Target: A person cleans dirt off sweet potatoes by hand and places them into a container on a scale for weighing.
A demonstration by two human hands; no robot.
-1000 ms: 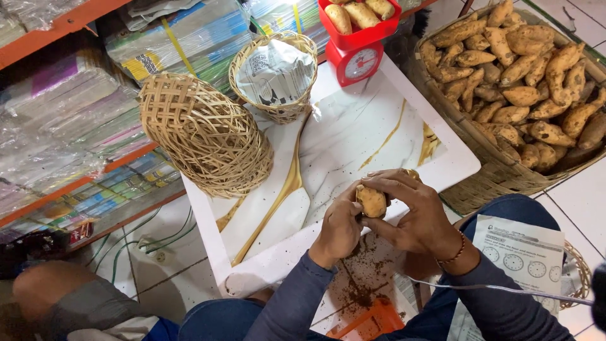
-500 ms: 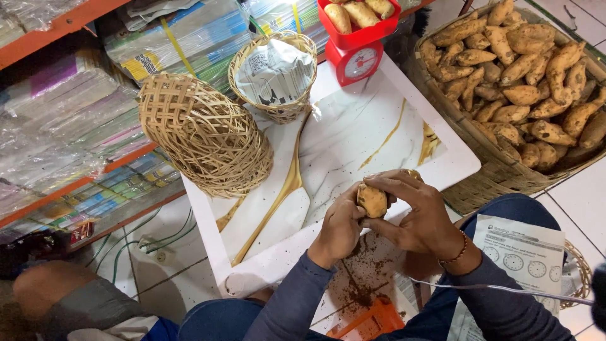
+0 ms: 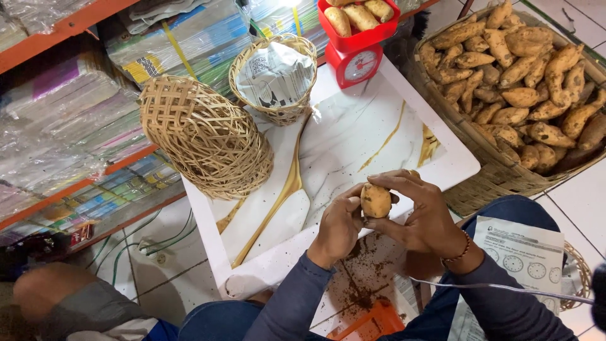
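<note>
While it is held above the near edge of the white marbled table (image 3: 353,132), a small sweet potato (image 3: 376,201) is gripped between the left hand (image 3: 341,227) and right hand (image 3: 421,211); its tan, dusty skin is seen end-on, with dark soil crumbs scattered below.

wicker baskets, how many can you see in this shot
4: a large basket of sweet potatoes at right, a small paper-lined basket by the red scale, a basket stack lying sideways, possibly several nested, and a basket rim under the printed sheet.
</note>
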